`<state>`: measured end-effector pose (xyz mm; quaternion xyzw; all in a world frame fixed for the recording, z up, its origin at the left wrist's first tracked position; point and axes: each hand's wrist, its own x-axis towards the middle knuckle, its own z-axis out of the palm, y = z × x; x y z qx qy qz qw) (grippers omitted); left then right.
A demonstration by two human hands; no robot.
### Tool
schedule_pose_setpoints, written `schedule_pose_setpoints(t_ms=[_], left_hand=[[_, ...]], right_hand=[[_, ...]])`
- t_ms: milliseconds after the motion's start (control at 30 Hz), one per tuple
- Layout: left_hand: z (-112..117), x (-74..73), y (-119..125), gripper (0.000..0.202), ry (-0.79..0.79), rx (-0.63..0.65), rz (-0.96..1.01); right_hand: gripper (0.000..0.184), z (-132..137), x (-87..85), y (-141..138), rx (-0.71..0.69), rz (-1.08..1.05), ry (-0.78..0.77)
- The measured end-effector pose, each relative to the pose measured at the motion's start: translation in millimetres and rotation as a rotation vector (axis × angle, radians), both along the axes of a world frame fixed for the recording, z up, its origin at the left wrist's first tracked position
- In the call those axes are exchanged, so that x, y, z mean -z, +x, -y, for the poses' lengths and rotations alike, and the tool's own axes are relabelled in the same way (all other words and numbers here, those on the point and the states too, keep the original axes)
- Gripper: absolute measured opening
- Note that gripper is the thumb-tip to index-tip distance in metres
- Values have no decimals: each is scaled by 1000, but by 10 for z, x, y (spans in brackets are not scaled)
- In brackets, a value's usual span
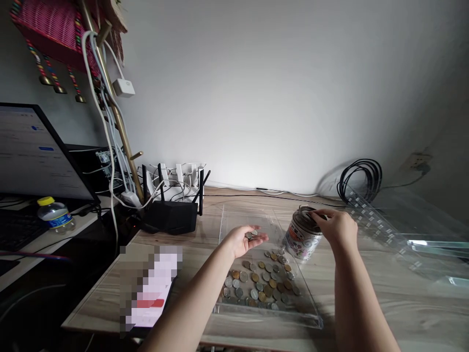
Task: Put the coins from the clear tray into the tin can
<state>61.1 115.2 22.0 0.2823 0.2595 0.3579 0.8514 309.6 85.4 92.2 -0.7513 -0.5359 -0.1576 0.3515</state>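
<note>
My left hand point(246, 240) is turned palm up above the clear plastic tray, with a few coins point(251, 234) resting in its cupped palm. My right hand point(339, 227) reaches over the round tin can point(302, 239), its fingers pinched together at the can's top. What lies between those fingertips, if anything, is too small to make out. The can has a printed picture label and stands upright at the tray's right side. Many silver and brass-coloured coins point(264, 283) lie spread over the clear tray point(308, 320) below my left hand.
A phone point(156, 288), partly blurred out, lies left of my left forearm. Behind it stands a black router point(172, 215) with cables. Clear plastic panels point(388, 234) and a coiled black cable point(359, 178) are at the right. A bottle point(54, 215) stands by the monitor point(40, 151).
</note>
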Motion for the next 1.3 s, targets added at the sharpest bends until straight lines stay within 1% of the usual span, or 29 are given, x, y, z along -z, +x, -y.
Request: schedule_pose_setpoints(t_ms=[33, 67, 100, 167, 200, 233, 267, 333, 400, 433, 467, 500, 567, 600, 633, 667, 733, 800, 833, 900, 967, 1000, 1033, 1067, 1100, 1167, 1200, 1233, 1300], left_hand=[[1, -3, -2, 21, -14, 4, 7], [2, -6, -2, 24, -24, 13, 19], [0, -7, 2, 27, -29, 25, 34], [-11, -2, 18, 30, -41, 38, 69], [-21, 5, 31, 30, -57, 33, 78], [-32, 14, 44, 30, -78, 24, 77], [-42, 24, 57, 30, -102, 18, 65], [-52, 36, 73, 30, -136, 19, 37], [-40, 29, 69, 28, -128, 45, 38], [-26, 18, 59, 24, -106, 58, 54], [-11, 4, 45, 20, -82, 65, 70], [6, -12, 29, 18, -63, 66, 84], [33, -43, 1, 19, -50, 55, 92], [41, -55, -8, 20, -57, 41, 86], [46, -64, -13, 21, -66, 31, 76], [47, -70, -14, 21, -71, 28, 66], [41, -71, -9, 23, -70, 32, 50], [27, -60, -3, 23, -67, 33, 43], [20, -52, -2, 24, -67, 31, 43], [8, -39, -5, 26, -67, 24, 50], [4, -32, -12, 28, -68, 21, 70], [4, -31, -14, 29, -67, 23, 87], [3, -29, -15, 31, -68, 28, 105], [0, -25, -13, 32, -71, 28, 125], [-6, -20, -8, 34, -76, 23, 143], [-26, -1, 7, 35, -95, -1, 155], [-39, 10, 17, 34, -104, -18, 150], [-51, 21, 27, 33, -107, -29, 142], [-70, 36, 45, 30, -98, -28, 131]], right_hand=[[28, 30, -1, -103, -46, 35, 69], [29, 57, 12, -230, -129, 58, 116], [30, 80, 38, -377, -254, 67, 114], [28, 106, 122, -690, -559, 72, -34], [26, 107, 175, -835, -687, 80, -132], [24, 101, 227, -958, -780, 95, -220], [22, 91, 275, -1052, -835, 115, -290], [21, 67, 338, -1141, -872, 143, -369], [23, 55, 335, -1103, -846, 150, -361], [23, 57, 308, -1043, -792, 146, -303], [23, 63, 267, -962, -706, 138, -210], [24, 72, 216, -862, -587, 130, -95], [26, 89, 110, -624, -290, 113, 115], [27, 92, 64, -497, -145, 101, 163], [27, 89, 29, -372, -24, 79, 147], [27, 81, 7, -254, 61, 45, 80], [25, 52, -2, -58, 129, -21, -96], [26, 21, 21, 66, 116, -24, -184], [26, 10, 37, 96, 100, 6, -178], [27, 4, 68, 81, 60, 97, -99], [29, 20, 95, -52, -8, 168, 41], [29, 34, 111, -165, -68, 182, 109], [29, 49, 131, -305, -155, 180, 145], [29, 65, 156, -464, -274, 165, 127], [29, 79, 187, -630, -421, 147, 57], [26, 99, 259, -934, -716, 132, -171], [24, 102, 295, -1049, -820, 136, -271], [22, 99, 329, -1128, -885, 142, -341], [20, 80, 384, -1182, -915, 148, -395]])
